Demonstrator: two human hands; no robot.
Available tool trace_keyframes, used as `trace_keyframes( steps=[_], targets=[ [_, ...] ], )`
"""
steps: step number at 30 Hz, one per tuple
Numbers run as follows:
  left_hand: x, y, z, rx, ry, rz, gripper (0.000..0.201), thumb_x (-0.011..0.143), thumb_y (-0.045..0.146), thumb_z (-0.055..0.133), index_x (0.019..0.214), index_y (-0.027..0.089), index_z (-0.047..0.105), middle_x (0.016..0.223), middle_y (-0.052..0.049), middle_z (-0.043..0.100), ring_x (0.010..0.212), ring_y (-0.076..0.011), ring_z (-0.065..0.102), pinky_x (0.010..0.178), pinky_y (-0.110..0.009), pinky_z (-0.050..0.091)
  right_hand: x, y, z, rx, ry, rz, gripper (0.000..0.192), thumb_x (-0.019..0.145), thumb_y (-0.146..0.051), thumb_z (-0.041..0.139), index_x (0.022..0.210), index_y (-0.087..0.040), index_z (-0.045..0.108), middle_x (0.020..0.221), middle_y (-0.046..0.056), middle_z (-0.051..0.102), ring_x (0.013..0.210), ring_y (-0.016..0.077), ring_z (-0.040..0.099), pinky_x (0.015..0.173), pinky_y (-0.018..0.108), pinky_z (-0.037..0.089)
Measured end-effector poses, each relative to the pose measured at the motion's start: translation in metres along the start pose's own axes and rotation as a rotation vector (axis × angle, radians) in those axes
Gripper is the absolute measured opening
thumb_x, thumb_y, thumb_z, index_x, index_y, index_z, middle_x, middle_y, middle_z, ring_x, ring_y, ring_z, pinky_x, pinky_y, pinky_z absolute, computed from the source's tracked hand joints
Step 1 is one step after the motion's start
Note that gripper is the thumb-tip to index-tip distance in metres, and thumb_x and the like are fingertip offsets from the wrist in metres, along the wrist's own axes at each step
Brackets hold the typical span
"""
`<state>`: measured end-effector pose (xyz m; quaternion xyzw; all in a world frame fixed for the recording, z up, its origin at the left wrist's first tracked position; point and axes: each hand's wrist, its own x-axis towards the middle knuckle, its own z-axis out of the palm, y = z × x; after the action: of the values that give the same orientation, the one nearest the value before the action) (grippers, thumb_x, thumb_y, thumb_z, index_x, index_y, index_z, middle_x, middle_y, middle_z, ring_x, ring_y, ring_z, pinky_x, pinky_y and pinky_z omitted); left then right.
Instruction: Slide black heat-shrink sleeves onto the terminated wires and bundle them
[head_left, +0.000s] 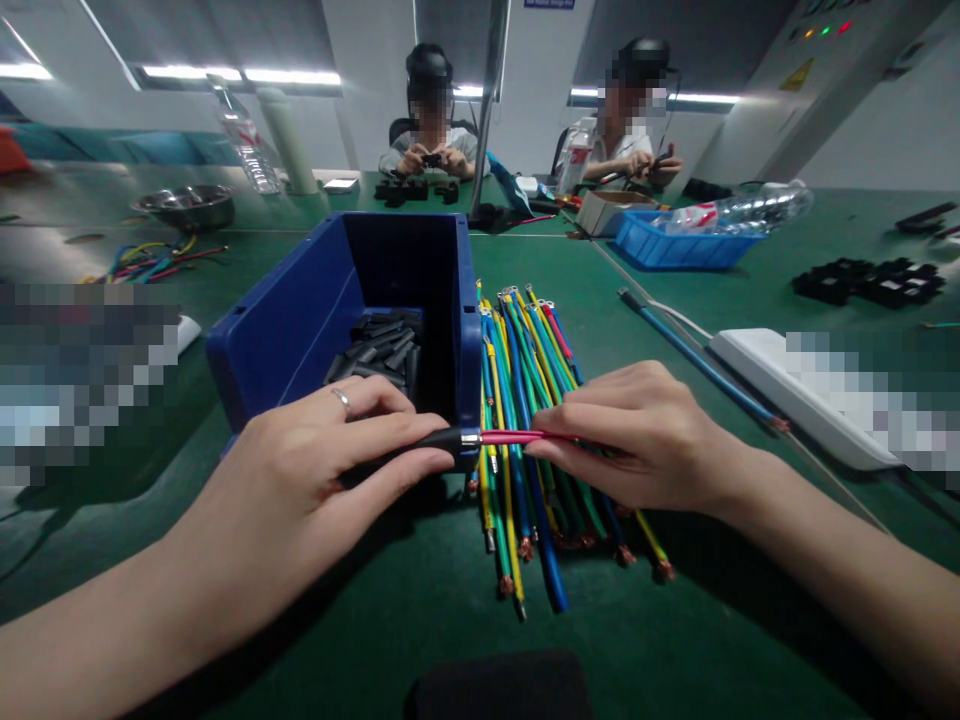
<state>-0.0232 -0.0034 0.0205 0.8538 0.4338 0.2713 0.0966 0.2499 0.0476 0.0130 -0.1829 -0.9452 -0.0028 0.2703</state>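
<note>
My left hand [330, 450], with a ring on one finger, pinches a black heat-shrink tube [444, 438] between thumb and fingers. A short silvery metal end [470, 440] shows at the tube's right side, in line with a red cable [510, 438]. The right hand [630, 440] is closed on that cable, its fingertips a short way from the metal. Below and behind the cable lies a bundle of yellow-green, blue and red cables [517, 370], several with bare copper or metal ends. Just beyond my left hand stands a blue bin [277, 310] holding loose black tubes [382, 350].
A white power strip [795, 395] and a blue cable [690, 350] lie at right. Farther back are a blue tray [682, 250] with a bottle, black parts [866, 280] and a metal bowl [187, 208]. Two people [431, 140] sit across the green table.
</note>
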Motion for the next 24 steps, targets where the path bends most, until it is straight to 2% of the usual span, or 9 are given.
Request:
trace_keyframes(
  steps=[9,24],
  targets=[
    [0.0,0.0,0.0,0.001,-0.006,0.023,0.02,0.097,0.042,0.055,0.109,0.034,0.069,0.1,0.006,0.065,0.087,-0.0092,0.063,0.075,-0.019,0.046,0.001,-0.003,0.003,-0.025,-0.014,0.023,0.026,0.098,-0.028,0.055,0.081,-0.013,0.067,0.059,-0.002,0.059,0.049,0.0085,0.05,0.05,0.029,0.031],
    [0.002,0.0,-0.001,0.023,0.009,0.06,0.022,0.099,0.041,0.053,0.109,0.031,0.07,0.1,0.004,0.065,0.086,-0.0109,0.064,0.074,-0.02,0.048,0.004,-0.013,0.001,-0.101,-0.019,0.013,0.032,0.101,-0.029,0.049,0.075,-0.016,0.063,0.058,-0.002,0.06,0.049,0.0081,0.051,0.049,0.028,0.03]
  ],
)
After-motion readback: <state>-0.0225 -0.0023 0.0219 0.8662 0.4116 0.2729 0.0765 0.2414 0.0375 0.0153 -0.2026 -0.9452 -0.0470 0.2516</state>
